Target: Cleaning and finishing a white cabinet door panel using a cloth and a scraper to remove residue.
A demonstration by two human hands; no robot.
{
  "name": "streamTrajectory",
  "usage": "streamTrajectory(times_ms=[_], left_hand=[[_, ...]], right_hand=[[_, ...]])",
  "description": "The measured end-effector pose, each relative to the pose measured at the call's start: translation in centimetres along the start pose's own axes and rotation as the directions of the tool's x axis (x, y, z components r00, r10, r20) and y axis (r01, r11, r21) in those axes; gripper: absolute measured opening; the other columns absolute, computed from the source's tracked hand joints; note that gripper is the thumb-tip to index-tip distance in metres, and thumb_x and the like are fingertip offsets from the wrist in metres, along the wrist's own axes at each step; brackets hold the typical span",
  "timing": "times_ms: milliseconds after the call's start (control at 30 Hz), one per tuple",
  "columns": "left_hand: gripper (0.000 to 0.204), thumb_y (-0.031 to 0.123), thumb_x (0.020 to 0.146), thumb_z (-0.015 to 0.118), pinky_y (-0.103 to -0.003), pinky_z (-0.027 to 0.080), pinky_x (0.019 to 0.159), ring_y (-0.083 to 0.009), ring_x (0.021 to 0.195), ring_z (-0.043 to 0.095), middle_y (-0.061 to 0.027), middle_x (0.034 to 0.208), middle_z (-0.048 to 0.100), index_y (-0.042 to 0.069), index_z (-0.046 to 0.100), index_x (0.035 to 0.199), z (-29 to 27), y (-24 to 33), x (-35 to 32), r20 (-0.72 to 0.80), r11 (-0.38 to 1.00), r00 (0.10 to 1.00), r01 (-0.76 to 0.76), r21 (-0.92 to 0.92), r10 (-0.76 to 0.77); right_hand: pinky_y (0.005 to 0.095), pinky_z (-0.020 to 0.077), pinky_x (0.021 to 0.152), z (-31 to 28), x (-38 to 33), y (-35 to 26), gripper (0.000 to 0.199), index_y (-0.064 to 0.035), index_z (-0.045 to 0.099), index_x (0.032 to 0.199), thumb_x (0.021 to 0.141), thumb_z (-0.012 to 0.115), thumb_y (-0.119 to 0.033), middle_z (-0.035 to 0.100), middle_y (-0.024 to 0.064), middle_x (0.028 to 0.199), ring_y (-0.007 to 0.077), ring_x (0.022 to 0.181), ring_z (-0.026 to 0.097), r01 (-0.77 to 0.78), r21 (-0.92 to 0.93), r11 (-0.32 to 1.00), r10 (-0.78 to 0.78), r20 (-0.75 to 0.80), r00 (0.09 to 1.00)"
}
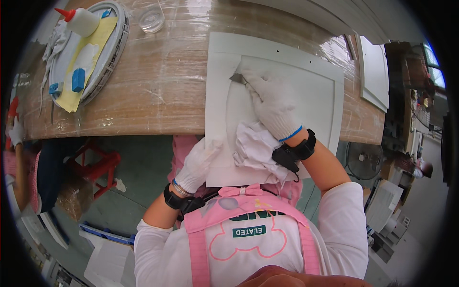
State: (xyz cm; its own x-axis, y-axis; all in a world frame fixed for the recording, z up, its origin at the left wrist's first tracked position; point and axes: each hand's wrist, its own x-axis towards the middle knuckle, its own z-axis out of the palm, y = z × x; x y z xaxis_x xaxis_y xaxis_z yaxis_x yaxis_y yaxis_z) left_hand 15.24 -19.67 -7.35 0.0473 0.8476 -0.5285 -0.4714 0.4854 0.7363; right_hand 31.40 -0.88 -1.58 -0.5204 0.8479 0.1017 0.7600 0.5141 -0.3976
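Film-wrapped and brown, the tabletop (165,91) stretched across the upper part of the view. At the far left was a co-worker's gloved hand (16,132). Next came a round grey tray (123,40) with a yellow sheet (69,101), a blue block (78,80) and a red-tipped white bottle (83,22) on it; a red stool (103,165) stood below the table edge, and a clear cup (151,20) stood right of the tray.

The gloved left hand (197,165) lay at the lower left edge of a white panel (306,95), its fingers close together on the face; whether the thumb pinched from beneath, I could not tell. The panel jutted past the table's near edge. A small grey piece (237,77) lay at the fingertips of the gloved right hand (275,100), near the recess's upper left corner, poking out leftward. Those fingers were bunched and pointed up-left; a pinch could not be confirmed. Crumpled white cloth (256,146) lay just below that hand. Farther right stood a fan (365,160).
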Motion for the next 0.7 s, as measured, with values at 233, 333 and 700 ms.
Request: streamTrajectory(times_ms=[233,333,700], left_hand=[[0.039,0.026,0.103,0.055,-0.030,0.047,0.096,-0.0186,0.109,0.060,-0.0104,0.119,0.065,-0.002,0.056,0.130,-0.1,-0.5,0.0,-0.036,1.000,0.999,0.016,-0.012,-0.017],[0.040,0.027,0.103,0.056,-0.030,0.048,0.095,-0.0185,0.109,0.061,-0.0105,0.119,0.065,-0.002,0.056,0.131,-0.1,-0.2,0.0,-0.036,0.999,0.999,0.021,0.033,-0.020],[0.039,0.026,0.105,0.053,-0.029,0.047,0.096,-0.0176,0.108,0.060,-0.0091,0.121,0.063,-0.003,0.055,0.131,0.2,0.6,-0.2,0.008,0.999,0.999,0.043,-0.003,-0.043]], right_hand=[[0.0464,0.0483,0.072,0.3,0.4,0.0,0.033,-0.0145,0.064,0.128,0.096,0.057,-0.016,0.064,0.0201,0.092,0.0382,0.082,0.061,-0.110,0.156,0.982,0.119,-0.053,0.991],[0.0479,0.0494,0.069,0.5,0.4,0.6,0.033,-0.0148,0.064,0.125,0.092,0.059,-0.014,0.065,0.0190,0.094,0.0383,0.081,0.061,-0.015,0.112,0.994,0.029,-0.126,0.992],[0.0460,0.0491,0.074,0.0,0.2,0.2,0.036,-0.0153,0.063,0.130,0.094,0.059,-0.013,0.065,0.0203,0.096,0.0384,0.086,0.062,-0.030,0.074,0.997,0.035,-0.069,0.997]])
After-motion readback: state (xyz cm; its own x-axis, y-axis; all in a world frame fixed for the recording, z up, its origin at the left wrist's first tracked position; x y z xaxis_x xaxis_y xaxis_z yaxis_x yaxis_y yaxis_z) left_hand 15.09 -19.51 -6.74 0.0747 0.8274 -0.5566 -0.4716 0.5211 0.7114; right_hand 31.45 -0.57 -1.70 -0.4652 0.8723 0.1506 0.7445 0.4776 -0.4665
